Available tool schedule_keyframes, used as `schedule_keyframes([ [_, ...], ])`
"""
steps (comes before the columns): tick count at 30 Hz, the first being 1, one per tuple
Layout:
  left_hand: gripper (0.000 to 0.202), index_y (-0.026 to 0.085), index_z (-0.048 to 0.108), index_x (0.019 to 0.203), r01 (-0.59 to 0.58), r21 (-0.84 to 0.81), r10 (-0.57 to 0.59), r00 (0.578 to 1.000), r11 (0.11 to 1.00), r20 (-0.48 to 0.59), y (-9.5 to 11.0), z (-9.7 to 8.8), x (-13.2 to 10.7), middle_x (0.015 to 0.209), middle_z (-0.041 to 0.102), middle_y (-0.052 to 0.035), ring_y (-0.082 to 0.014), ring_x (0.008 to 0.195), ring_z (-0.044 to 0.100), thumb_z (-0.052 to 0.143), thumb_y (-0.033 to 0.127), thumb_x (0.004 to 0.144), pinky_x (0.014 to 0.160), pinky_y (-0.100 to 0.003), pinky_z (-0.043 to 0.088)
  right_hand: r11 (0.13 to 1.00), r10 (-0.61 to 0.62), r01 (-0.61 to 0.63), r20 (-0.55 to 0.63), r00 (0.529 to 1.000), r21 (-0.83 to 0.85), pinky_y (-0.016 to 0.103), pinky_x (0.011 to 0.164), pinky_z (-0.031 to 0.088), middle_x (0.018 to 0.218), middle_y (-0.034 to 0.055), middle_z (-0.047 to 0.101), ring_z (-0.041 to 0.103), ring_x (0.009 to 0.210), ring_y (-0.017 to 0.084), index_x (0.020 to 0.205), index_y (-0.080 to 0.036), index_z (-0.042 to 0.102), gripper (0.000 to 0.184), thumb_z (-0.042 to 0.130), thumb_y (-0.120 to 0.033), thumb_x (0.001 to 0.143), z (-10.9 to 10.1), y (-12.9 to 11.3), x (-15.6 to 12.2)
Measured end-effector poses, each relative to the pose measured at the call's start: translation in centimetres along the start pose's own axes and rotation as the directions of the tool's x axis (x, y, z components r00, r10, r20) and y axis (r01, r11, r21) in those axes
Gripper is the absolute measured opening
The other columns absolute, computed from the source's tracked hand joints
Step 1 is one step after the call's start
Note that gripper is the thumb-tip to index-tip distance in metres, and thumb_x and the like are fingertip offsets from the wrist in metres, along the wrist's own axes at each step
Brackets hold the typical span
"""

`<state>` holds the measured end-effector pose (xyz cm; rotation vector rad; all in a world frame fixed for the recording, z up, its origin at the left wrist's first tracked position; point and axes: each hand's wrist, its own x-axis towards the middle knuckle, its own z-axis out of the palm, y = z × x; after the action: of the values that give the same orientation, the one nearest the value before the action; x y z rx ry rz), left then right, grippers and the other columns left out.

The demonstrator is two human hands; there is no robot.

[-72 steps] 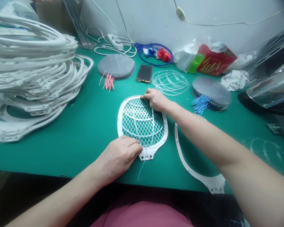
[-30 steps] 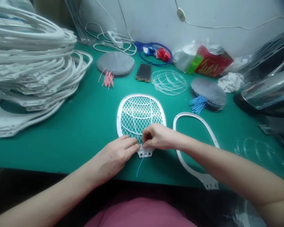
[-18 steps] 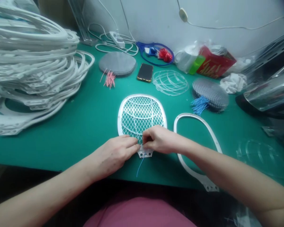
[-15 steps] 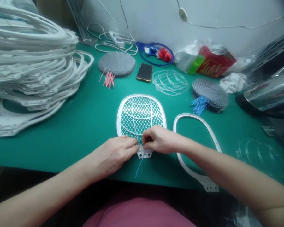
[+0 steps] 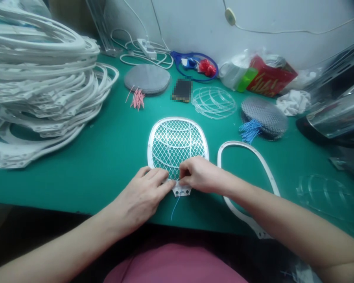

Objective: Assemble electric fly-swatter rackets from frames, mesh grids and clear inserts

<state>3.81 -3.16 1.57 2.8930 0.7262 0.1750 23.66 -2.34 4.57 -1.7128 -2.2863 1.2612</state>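
A white mosquito-swatter frame (image 5: 150, 145) lies flat before me, with metal mesh (image 5: 177, 137) and thin curved ribs inside its rim. My left hand (image 5: 144, 192) holds the lower left of the frame, its thumb reaching to the neck and its fingers bent over the rim. My right hand (image 5: 199, 175) is closed in a pinch at the top of the neck, close to the left thumb; what lies between the fingertips is hidden. From the holed neck piece (image 5: 182, 192) a thin blue wire (image 5: 174, 208) hangs toward the table's front edge.
To the right lies another white frame (image 5: 222, 155), partly under my forearm. Mesh discs with blue wires (image 5: 250, 129) and with pink wires (image 5: 138, 98) lie behind, near clear ribbed pieces (image 5: 215, 103) and a phone (image 5: 182, 90). White frames (image 5: 47, 78) are piled high at left.
The left hand's fingers have drawn back slightly and bent more at the frame's lower left. The right hand keeps its pinch by the neck. The whole view has shifted a little.
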Motion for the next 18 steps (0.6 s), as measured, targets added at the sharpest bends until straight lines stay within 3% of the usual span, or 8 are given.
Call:
schedule_keyframes([
  [3, 0.034, 0.021, 0.056, 0.109, 0.011, -0.004, -0.012, 0.998, 1.000, -0.062, -0.3, 0.6, 0.2, 0.097, 0.058, -0.0076, -0.0192, 0.089, 0.054, 0.035, 0.008, 0.086, 0.077, -0.036, 0.037, 0.996, -0.077, 0.086, -0.193, 0.978, 0.037, 0.020, 0.056, 0.033, 0.067, -0.0006, 0.057, 0.048, 0.061, 0.009, 0.066, -0.015, 0.057, 0.010, 0.059, -0.016, 0.076, 0.8, 0.7, -1.6],
  [5, 0.032, 0.022, 0.057, 0.109, 0.048, 0.006, -0.047, 0.994, 0.999, -0.098, -0.3, 0.8, 0.9, 0.095, 0.059, -0.0071, -0.0195, 0.086, 0.054, 0.036, 0.012, 0.087, 0.075, -0.036, 0.037, 0.998, -0.013, 0.036, -0.377, 0.926, 0.054, 0.021, 0.057, 0.033, 0.067, -0.0007, 0.056, 0.047, 0.062, 0.009, 0.068, -0.016, 0.054, 0.013, 0.056, -0.022, 0.079, 1.9, 0.7, -3.0],
  [7, 0.027, 0.023, 0.059, 0.105, 0.089, 0.021, -0.086, 0.990, 0.996, -0.111, -0.2, 0.6, 1.9, 0.091, 0.059, -0.0063, -0.0199, 0.081, 0.054, 0.040, 0.017, 0.087, 0.072, -0.036, 0.037, 0.995, 0.091, -0.059, -0.462, 0.882, 0.082, 0.022, 0.056, 0.033, 0.067, -0.0006, 0.056, 0.047, 0.060, 0.010, 0.071, -0.017, 0.052, 0.017, 0.057, -0.031, 0.080, 3.4, 0.3, -4.2],
  [9, 0.023, 0.022, 0.063, 0.097, 0.116, 0.017, -0.114, 0.988, 0.993, -0.103, 0.0, 0.2, 2.9, 0.087, 0.059, -0.0060, -0.0201, 0.079, 0.054, 0.043, 0.020, 0.086, 0.070, -0.035, 0.037, 0.986, 0.167, -0.135, -0.477, 0.863, 0.100, 0.023, 0.055, 0.034, 0.070, 0.0005, 0.058, 0.049, 0.061, 0.012, 0.074, -0.018, 0.051, 0.020, 0.060, -0.035, 0.077, 4.9, -0.2, -4.9],
  [12, 0.024, 0.019, 0.064, 0.090, 0.125, -0.091, -0.129, 0.991, 0.988, -0.029, 0.1, -0.4, 4.6, 0.084, 0.059, -0.0056, -0.0182, 0.075, 0.055, 0.041, 0.021, 0.086, 0.067, -0.032, 0.038, 0.972, 0.232, -0.186, -0.500, 0.834, 0.140, 0.024, 0.060, 0.037, 0.078, 0.0028, 0.061, 0.054, 0.066, 0.014, 0.082, -0.017, 0.051, 0.013, 0.059, -0.025, 0.076, 6.5, -0.9, -5.0],
  [15, 0.025, 0.018, 0.063, 0.084, 0.165, -0.240, -0.141, 0.984, 0.957, 0.113, -0.1, -0.6, 6.0, 0.079, 0.061, -0.0037, -0.0157, 0.070, 0.056, 0.039, 0.020, 0.085, 0.061, -0.027, 0.039, 0.960, 0.280, -0.223, -0.512, 0.812, 0.173, 0.026, 0.063, 0.038, 0.077, 0.0037, 0.063, 0.057, 0.068, 0.016, 0.089, -0.017, 0.052, 0.014, 0.051, -0.013, 0.076, 6.5, -1.2, -4.6],
  [18, 0.021, 0.019, 0.062, 0.077, 0.209, -0.264, -0.160, 0.968, 0.942, 0.195, -0.3, -0.7, 6.8, 0.076, 0.063, -0.0021, -0.0162, 0.069, 0.057, 0.042, 0.021, 0.082, 0.059, -0.026, 0.037, 0.934, 0.340, -0.232, -0.485, 0.806, 0.271, 0.025, 0.060, 0.039, 0.072, 0.0027, 0.061, 0.056, 0.066, 0.016, 0.085, -0.018, 0.052, 0.017, 0.049, -0.009, 0.071, 5.7, -1.2, -4.1],
])
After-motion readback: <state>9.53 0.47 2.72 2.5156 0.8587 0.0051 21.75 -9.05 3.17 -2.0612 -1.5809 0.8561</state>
